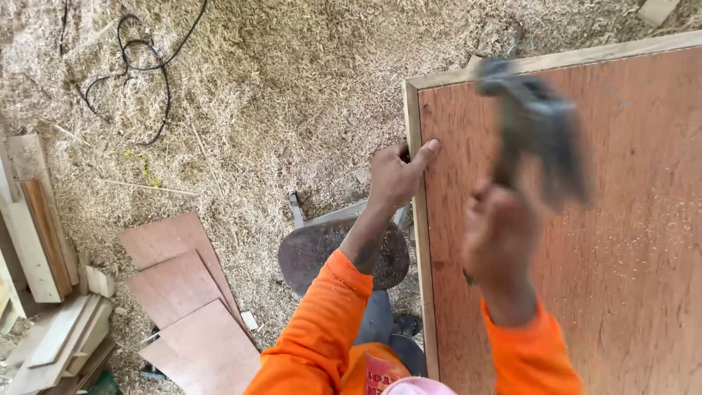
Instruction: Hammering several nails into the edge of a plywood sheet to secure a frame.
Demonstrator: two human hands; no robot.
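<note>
Gripping a hammer (537, 124), right hand (501, 238) is clamped low on the handle, head raised & blurred over the plywood panel (629, 241). Looks head-heavy, stiff; best held near handle end. Left hand (395, 179) pinches at the panel's wood edge strip (418, 219), prob. a nail, can't tell. Sawdust floor (278, 88) w/ plywood offcuts (186, 300).

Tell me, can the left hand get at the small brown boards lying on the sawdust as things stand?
Probably not: the left hand is pressed on the panel's wooden edge strip, while the small brown boards lie well off to its left.
</note>
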